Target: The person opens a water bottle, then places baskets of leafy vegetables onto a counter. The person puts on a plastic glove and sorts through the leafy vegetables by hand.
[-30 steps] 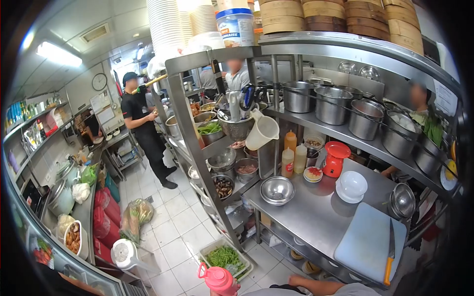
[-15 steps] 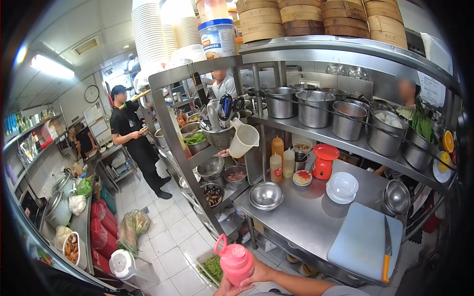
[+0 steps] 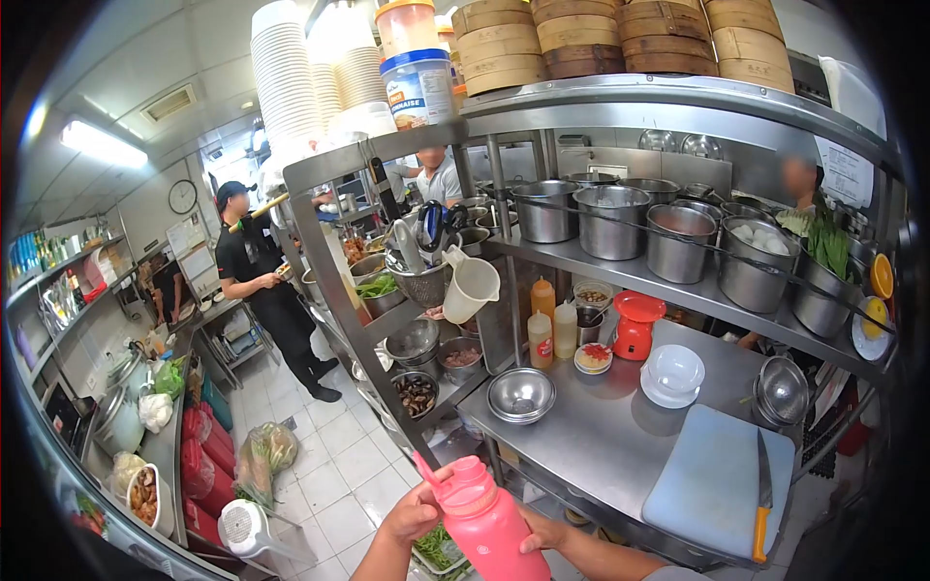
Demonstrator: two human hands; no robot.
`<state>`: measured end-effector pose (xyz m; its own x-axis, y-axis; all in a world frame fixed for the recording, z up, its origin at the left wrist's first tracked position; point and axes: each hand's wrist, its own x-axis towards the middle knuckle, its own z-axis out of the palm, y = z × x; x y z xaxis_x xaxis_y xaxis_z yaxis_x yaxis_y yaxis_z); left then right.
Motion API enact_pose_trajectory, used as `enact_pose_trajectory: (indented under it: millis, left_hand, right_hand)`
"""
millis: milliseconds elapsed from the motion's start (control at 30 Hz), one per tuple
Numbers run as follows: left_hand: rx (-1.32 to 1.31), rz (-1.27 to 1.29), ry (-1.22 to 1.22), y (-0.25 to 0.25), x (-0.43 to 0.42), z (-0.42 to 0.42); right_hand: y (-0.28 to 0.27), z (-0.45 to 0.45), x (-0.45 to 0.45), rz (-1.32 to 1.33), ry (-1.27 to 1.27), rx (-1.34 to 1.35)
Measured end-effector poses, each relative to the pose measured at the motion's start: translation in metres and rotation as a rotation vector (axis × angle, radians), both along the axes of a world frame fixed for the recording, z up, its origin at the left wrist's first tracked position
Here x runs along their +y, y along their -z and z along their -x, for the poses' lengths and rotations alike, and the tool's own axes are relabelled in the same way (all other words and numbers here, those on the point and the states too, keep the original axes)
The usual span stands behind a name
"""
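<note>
A pink water bottle point(image 3: 489, 528) is held in front of me at the bottom centre, leaning slightly. My right hand point(image 3: 542, 531) is closed around its right side, with the thumb across the front. My left hand point(image 3: 415, 511) is closed at the upper left of the bottle, its fingers at the pink carry loop point(image 3: 426, 472) of the lid. Part of the left fingers is hidden behind the loop and the bottle's neck. Below and behind the bottle, a tray of green vegetables point(image 3: 438, 552) sits low down, partly covered.
On the steel table point(image 3: 591, 426) are a steel bowl point(image 3: 521, 395), a red scale point(image 3: 635, 339), white bowls point(image 3: 672, 373) and a cutting board point(image 3: 693, 474) with a knife point(image 3: 763, 484). Pots point(image 3: 612, 223) line the shelf above. A person in black point(image 3: 262, 281) stands in the aisle at left.
The bottle has come up closer to me and shows larger. My left hand has gone from the bottle's lower part up to the lid's loop, which has swung left.
</note>
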<state>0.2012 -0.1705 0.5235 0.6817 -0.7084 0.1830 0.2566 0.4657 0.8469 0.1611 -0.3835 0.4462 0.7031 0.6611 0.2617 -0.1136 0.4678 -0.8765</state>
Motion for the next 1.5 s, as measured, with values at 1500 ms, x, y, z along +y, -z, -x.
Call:
enact_pose_trajectory:
  millis: [1500]
  left_hand:
    - [-0.164, -0.580, -0.442, -0.043, -0.042, 0.025]
  right_hand:
    - [-0.048, 0.026, -0.014, 0.415, 0.307, -0.102]
